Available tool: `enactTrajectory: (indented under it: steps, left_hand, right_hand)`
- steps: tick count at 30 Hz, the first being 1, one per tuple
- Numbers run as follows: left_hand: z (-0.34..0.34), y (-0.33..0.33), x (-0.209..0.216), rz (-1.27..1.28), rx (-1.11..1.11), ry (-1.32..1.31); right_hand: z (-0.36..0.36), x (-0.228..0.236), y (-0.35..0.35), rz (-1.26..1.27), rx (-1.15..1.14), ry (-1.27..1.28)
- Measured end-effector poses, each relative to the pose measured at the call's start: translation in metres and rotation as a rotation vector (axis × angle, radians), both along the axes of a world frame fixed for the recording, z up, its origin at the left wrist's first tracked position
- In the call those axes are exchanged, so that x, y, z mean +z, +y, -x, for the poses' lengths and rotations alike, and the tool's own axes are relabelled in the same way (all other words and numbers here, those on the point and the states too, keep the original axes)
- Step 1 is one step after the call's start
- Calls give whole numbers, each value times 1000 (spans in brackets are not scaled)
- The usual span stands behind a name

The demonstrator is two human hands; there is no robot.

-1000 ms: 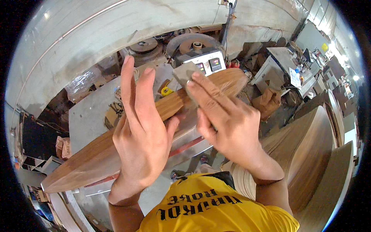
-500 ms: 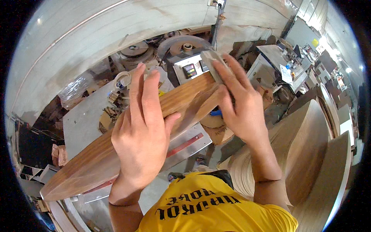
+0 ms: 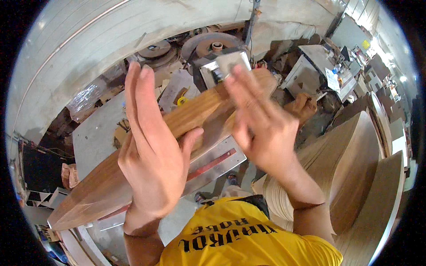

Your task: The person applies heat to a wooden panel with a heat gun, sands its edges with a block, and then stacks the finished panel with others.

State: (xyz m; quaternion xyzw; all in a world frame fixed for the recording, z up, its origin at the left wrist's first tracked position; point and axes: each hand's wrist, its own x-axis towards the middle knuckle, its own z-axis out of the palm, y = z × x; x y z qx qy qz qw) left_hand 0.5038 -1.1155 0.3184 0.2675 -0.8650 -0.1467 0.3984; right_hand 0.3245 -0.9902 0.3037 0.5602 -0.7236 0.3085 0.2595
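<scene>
A long brown wooden board (image 3: 88,193) with curved sides and a narrowed near-left end lies slantwise in front of me. My left hand (image 3: 153,142) rests over its middle, fingers stretched and thumb apart, holding nothing. Toward the far right end, my right hand (image 3: 266,119) grips a flat grey pad (image 3: 228,64), which looks like a sanding block. Motion smears that hand and the pad, so whether the pad touches the wood is unclear. Beneath the board shows a metal plate with a red strip (image 3: 212,165).
A grey worktable (image 3: 95,146) stands behind the board, with a yellow tape roll (image 3: 182,101) on it. Several curved wooden sheets (image 3: 350,164) are stacked at my right. Farther off stands a cluttered bench (image 3: 317,55); round discs (image 3: 154,49) lie by the wall.
My right hand has swung left with the grey pad, uncovering the board's far right end. My left hand has shifted slightly left.
</scene>
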Motion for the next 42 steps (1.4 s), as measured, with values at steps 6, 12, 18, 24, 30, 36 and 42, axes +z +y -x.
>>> enactTrajectory:
  steps: [6,12,18,24,30,36,42]
  left_hand:
    - [10,0,3,122,49,-32]
    - [2,6,5,121,61,-113]
    - [-5,13,5,183,38,-126]
    - [-9,19,1,224,41,-150]
    - [-12,24,-4,279,23,-121]
    - [-11,19,-10,301,34,-85]
    - [-12,19,-10,328,39,-116]
  right_hand:
    - [-15,11,0,-34,120,2]
    - [6,13,10,-46,26,28]
    - [50,7,29,85,63,-195]
    - [16,37,42,-81,21,-285]
    - [-28,60,33,-23,-52,15]
    - [-33,55,14,-153,-34,99]
    - [-25,50,15,-86,-49,15]
